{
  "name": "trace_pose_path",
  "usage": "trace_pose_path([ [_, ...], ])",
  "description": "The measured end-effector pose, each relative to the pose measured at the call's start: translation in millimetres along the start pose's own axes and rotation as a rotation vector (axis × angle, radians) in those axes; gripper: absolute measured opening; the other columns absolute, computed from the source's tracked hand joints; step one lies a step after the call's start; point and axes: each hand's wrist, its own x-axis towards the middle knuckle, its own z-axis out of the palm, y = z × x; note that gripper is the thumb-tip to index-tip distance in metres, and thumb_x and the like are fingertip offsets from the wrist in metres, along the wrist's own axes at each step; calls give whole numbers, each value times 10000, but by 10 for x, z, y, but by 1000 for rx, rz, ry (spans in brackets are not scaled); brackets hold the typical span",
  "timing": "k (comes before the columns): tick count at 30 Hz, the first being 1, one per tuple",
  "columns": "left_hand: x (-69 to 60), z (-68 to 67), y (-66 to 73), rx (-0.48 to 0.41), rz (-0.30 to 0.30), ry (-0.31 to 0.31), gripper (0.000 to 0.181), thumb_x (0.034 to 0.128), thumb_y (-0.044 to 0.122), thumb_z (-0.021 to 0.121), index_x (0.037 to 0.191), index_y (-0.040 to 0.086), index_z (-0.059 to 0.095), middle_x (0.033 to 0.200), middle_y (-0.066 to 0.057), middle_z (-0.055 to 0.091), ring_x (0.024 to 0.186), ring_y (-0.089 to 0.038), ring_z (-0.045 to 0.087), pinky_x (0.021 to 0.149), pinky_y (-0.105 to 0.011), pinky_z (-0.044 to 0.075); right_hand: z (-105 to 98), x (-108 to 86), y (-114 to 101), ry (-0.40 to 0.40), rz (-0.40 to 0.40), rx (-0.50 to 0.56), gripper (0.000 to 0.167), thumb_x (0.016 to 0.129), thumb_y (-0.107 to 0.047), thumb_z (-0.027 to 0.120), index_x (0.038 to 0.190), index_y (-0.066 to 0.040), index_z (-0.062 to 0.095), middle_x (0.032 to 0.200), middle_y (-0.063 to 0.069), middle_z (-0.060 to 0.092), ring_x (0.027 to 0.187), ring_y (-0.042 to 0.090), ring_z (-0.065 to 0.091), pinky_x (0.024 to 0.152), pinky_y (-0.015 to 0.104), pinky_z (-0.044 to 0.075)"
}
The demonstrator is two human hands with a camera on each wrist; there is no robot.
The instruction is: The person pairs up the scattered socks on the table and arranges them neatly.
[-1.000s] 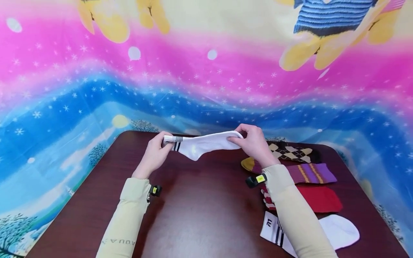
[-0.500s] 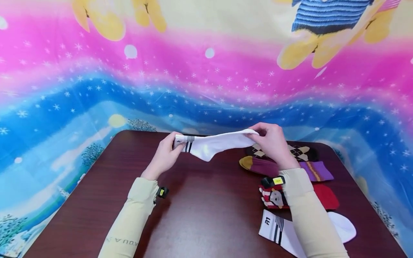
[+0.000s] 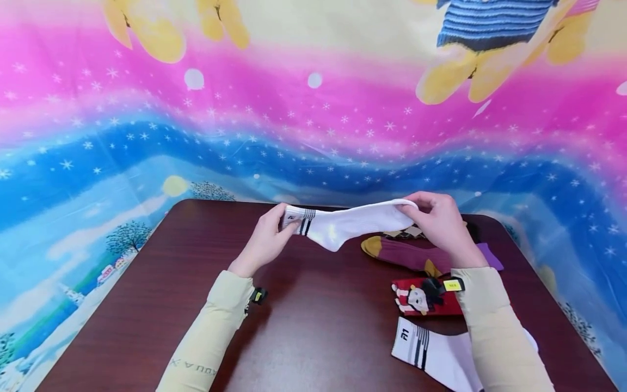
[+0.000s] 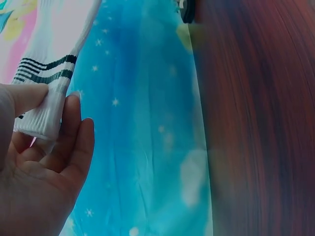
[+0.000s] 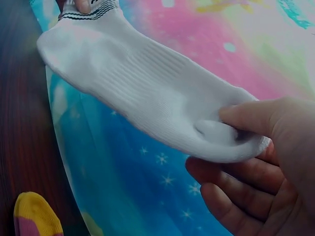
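Note:
A white sock (image 3: 352, 221) with black stripes at its cuff is stretched sideways in the air above the far part of the table. My left hand (image 3: 264, 239) pinches the striped cuff, thumb on the near face and fingers behind, as the left wrist view shows on the ribbed cuff (image 4: 47, 105). At the other end my right hand (image 3: 441, 223) pinches the toe; in the right wrist view the thumb dents the toe fabric (image 5: 216, 135). A matching white sock (image 3: 441, 348) lies on the table at the near right, partly hidden by the right sleeve.
On the right of the dark wooden table (image 3: 313, 326) lie a red sock (image 3: 409, 298) with an animal figure, a purple sock (image 3: 401, 254) with a yellow toe, and a diamond-patterned sock (image 3: 406, 234) behind. A printed cloth (image 3: 294, 136) hangs behind the table.
Both hands have moved to the right, carrying the stretched white sock with them. The right arm now covers more of the socks lying on the table.

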Motion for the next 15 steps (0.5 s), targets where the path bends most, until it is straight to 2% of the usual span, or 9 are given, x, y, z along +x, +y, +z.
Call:
trace_pose_path([
  [3,9,59,52,0,12,-4,151,986,125,690,1123,85,640,1031,-33,667,798,-212,556,674,-356,492,-66,-54,12,15,29,20,398,962,-481,682,1123,-126,764,1071,67,732,905,207,663,643,299,524],
  [7,18,149,130,-4,22,-2,149,989,196,702,1106,115,659,999,19,671,762,-199,532,637,-342,468,-180,-137,45,36,35,42,363,1004,-403,654,1159,-89,748,1060,102,724,836,198,609,584,274,469],
  [10,25,229,175,0,49,-9,133,985,197,707,1089,123,667,982,43,662,757,-167,521,642,-327,465,-261,-196,100,42,39,64,296,1047,-286,598,1163,-49,733,1076,71,704,853,190,593,615,254,467],
  [15,26,340,238,18,116,-44,109,980,140,703,1073,107,655,992,34,650,796,-141,524,697,-340,483,-355,-300,174,39,69,168,267,1059,-133,477,1078,22,694,1075,20,683,967,186,601,759,231,504],
])
